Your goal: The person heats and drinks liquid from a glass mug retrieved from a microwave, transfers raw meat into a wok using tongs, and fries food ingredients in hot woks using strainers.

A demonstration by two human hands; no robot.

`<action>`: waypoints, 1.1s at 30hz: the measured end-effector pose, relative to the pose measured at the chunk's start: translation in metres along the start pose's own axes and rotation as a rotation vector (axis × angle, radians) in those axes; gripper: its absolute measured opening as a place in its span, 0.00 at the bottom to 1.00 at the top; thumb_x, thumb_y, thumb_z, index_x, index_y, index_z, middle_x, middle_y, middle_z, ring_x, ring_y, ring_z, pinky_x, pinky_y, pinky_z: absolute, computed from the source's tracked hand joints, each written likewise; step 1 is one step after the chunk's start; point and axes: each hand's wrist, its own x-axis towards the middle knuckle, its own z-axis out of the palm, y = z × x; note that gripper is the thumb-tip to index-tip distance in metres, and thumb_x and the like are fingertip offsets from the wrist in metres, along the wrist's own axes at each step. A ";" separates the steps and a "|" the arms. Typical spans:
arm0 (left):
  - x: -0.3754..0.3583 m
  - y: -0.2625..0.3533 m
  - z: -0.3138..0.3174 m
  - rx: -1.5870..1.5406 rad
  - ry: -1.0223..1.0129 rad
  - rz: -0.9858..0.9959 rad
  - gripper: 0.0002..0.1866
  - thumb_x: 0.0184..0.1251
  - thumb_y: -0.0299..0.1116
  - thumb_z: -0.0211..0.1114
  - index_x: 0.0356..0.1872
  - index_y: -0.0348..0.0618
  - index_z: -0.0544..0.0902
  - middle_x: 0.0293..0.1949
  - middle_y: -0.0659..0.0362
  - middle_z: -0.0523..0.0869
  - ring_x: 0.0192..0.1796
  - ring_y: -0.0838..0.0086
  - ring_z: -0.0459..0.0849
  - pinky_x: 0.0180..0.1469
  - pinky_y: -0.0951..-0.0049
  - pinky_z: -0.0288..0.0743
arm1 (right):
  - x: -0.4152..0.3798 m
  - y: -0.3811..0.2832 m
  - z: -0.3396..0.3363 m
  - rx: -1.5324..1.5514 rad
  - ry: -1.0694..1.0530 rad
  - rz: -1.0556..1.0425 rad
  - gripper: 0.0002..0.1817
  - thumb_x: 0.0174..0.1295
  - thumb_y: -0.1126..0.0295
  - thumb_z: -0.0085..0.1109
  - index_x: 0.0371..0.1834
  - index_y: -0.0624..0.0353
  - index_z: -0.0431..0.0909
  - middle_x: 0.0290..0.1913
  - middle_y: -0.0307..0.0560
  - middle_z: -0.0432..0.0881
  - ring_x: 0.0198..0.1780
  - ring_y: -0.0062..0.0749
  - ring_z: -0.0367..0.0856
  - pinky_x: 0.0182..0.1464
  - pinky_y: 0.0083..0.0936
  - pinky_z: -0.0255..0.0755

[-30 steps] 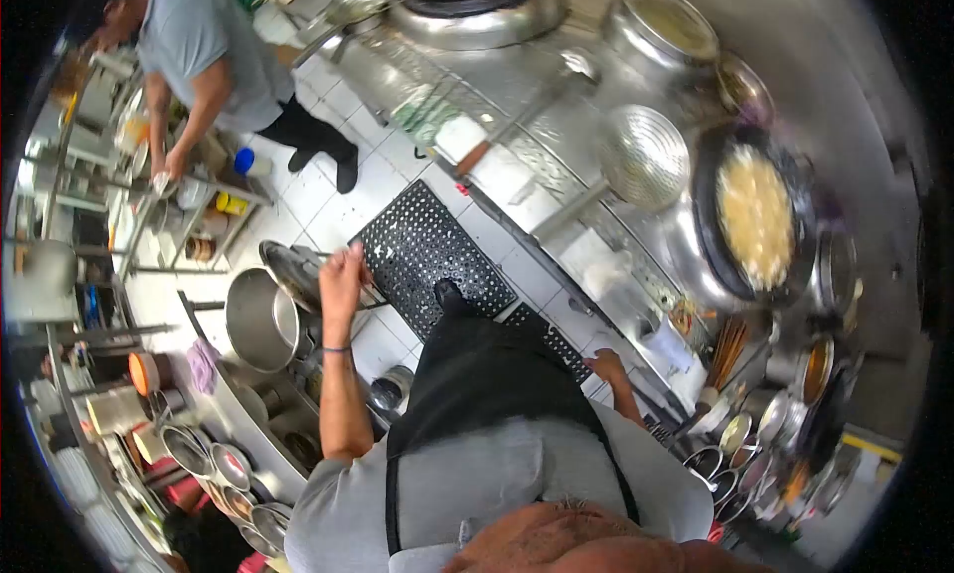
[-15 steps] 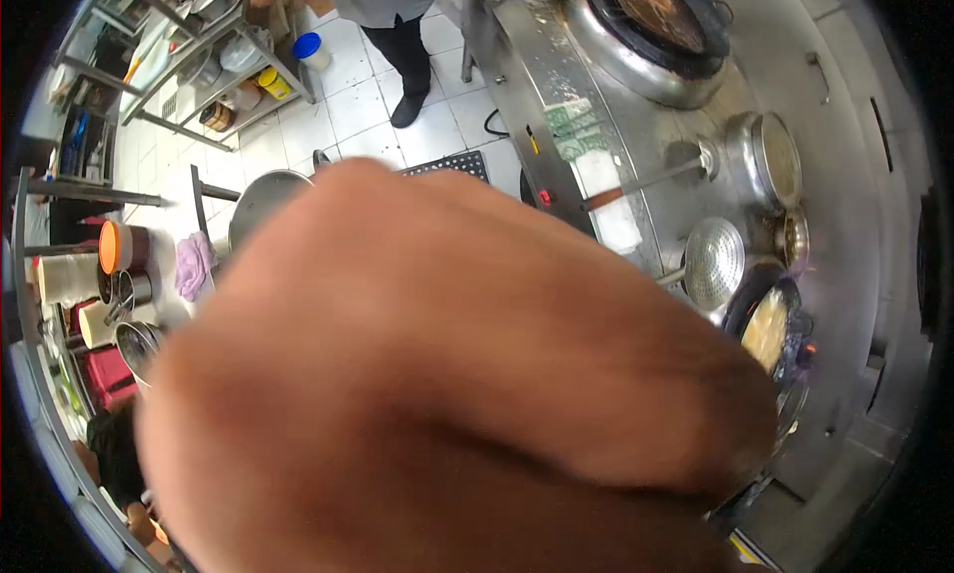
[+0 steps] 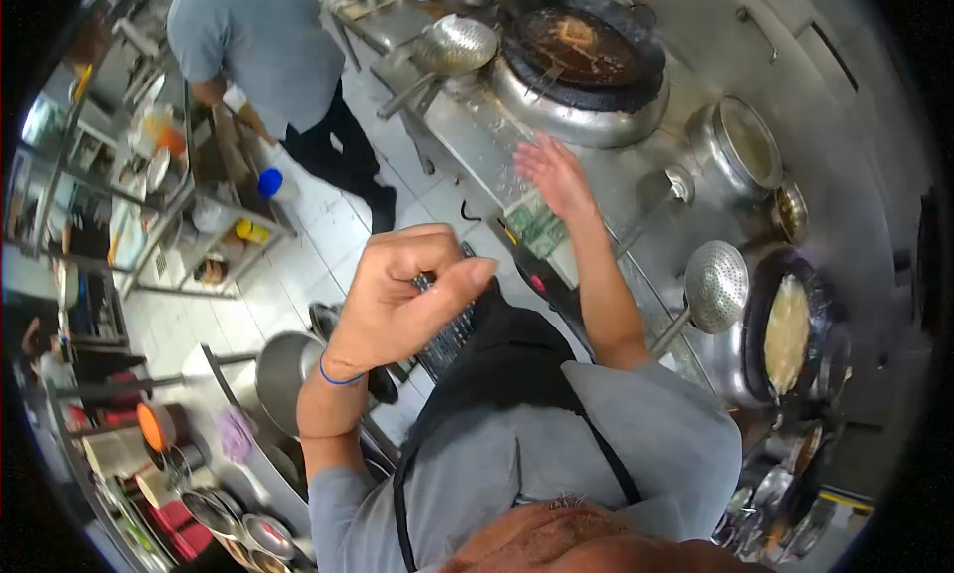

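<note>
My left hand (image 3: 409, 290), with a blue band at the wrist, is raised in front of my dark apron (image 3: 497, 374). Its fingers are curled into a loose fist, and I see nothing inside. My right hand (image 3: 558, 178) stretches out over the steel counter's front edge, palm partly showing, fingers extended and holding nothing. Just below it lies a green-and-white cloth (image 3: 535, 227). Beyond sits a large wok of dark oil (image 3: 621, 66) with a golden piece of food (image 3: 576, 31) in it. A perforated strainer (image 3: 455, 44) rests beside that wok.
Along the counter are a lidded-looking metal pot (image 3: 745, 146), a ladle (image 3: 651, 197), a second strainer (image 3: 715, 287) and a wok with pale contents (image 3: 788, 334). A person in grey (image 3: 263, 56) stands by a shelf rack (image 3: 169, 215). Several pans (image 3: 214, 513) lie lower left.
A blurred hand that filled the view close to the camera has drawn away; both hands now show. The view has shifted, and the other person appears larger and turned toward the shelves.
</note>
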 end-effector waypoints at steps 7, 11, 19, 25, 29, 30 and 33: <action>0.120 -0.145 -0.060 0.578 0.023 -0.324 0.13 0.68 0.31 0.66 0.26 0.32 0.79 0.22 0.58 0.80 0.27 0.81 0.75 0.30 0.78 0.67 | 0.123 -0.039 0.005 0.730 0.039 0.123 0.26 0.74 0.53 0.48 0.59 0.67 0.65 0.52 0.64 0.77 0.59 0.57 0.75 0.67 0.54 0.66; 0.157 -0.279 -0.113 0.805 0.148 -0.166 0.14 0.64 0.34 0.67 0.42 0.32 0.83 0.31 0.48 0.86 0.36 0.61 0.86 0.41 0.67 0.78 | 0.144 -0.045 -0.012 0.791 0.089 0.132 0.19 0.75 0.56 0.47 0.47 0.65 0.72 0.36 0.51 0.79 0.35 0.38 0.78 0.44 0.38 0.77; 0.218 -0.491 -0.197 0.839 -0.167 -0.592 0.22 0.61 0.43 0.69 0.42 0.30 0.81 0.33 0.41 0.85 0.35 0.46 0.87 0.39 0.53 0.81 | 0.106 -0.071 0.006 0.553 0.248 0.034 0.06 0.74 0.69 0.45 0.47 0.59 0.70 0.23 0.33 0.65 0.16 0.12 0.57 0.13 0.13 0.49; 0.246 -0.453 -0.156 -1.127 -0.088 -1.165 0.11 0.67 0.31 0.62 0.47 0.40 0.79 0.28 0.63 0.79 0.26 0.75 0.81 0.26 0.73 0.79 | 0.083 -0.047 0.039 0.338 0.373 -0.045 0.08 0.75 0.70 0.45 0.51 0.55 0.71 0.22 0.30 0.64 0.14 0.12 0.55 0.11 0.14 0.45; 0.271 -0.470 -0.160 -1.248 -0.231 -1.004 0.14 0.63 0.28 0.61 0.49 0.38 0.75 0.25 0.63 0.75 0.22 0.77 0.75 0.20 0.74 0.72 | 0.074 -0.032 0.056 0.232 0.397 -0.074 0.09 0.75 0.69 0.46 0.53 0.56 0.70 0.24 0.30 0.65 0.15 0.12 0.56 0.12 0.14 0.47; 0.263 -0.426 -0.164 -1.038 -0.175 -0.927 0.14 0.63 0.27 0.60 0.49 0.38 0.74 0.25 0.63 0.74 0.21 0.77 0.74 0.19 0.74 0.70 | 0.076 -0.024 0.051 0.234 0.355 -0.112 0.10 0.75 0.66 0.48 0.55 0.55 0.70 0.26 0.31 0.66 0.15 0.13 0.56 0.12 0.14 0.47; 0.260 -0.325 -0.178 -0.628 -0.152 -0.722 0.13 0.61 0.25 0.59 0.46 0.39 0.71 0.26 0.60 0.73 0.19 0.77 0.73 0.16 0.73 0.69 | 0.078 -0.017 0.059 0.219 0.438 -0.156 0.13 0.75 0.64 0.49 0.57 0.55 0.69 0.27 0.31 0.66 0.14 0.13 0.55 0.11 0.15 0.47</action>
